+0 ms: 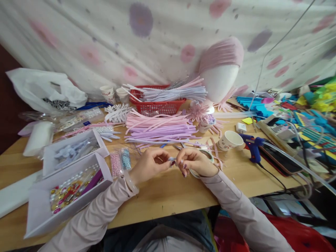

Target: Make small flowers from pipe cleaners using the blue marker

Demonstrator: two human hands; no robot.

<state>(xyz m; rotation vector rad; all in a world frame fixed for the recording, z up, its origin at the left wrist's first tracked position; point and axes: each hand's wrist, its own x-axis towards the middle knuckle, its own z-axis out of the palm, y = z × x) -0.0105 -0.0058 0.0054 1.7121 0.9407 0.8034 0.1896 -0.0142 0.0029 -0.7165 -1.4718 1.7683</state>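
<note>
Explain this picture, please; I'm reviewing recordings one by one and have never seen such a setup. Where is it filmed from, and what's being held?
There is no machine here: these are a person's two bare hands, filmed by a camera worn on the head, looking forward and down. The left hand pinches a small pale-blue piece, too small to make out; the right hand has its fingertips beside it, perhaps gripping too. On the light-brown wooden table are a pile of pink and lilac fuzzy stems, a red plastic basket, a blue glue gun and an open white box containing beads.
</note>
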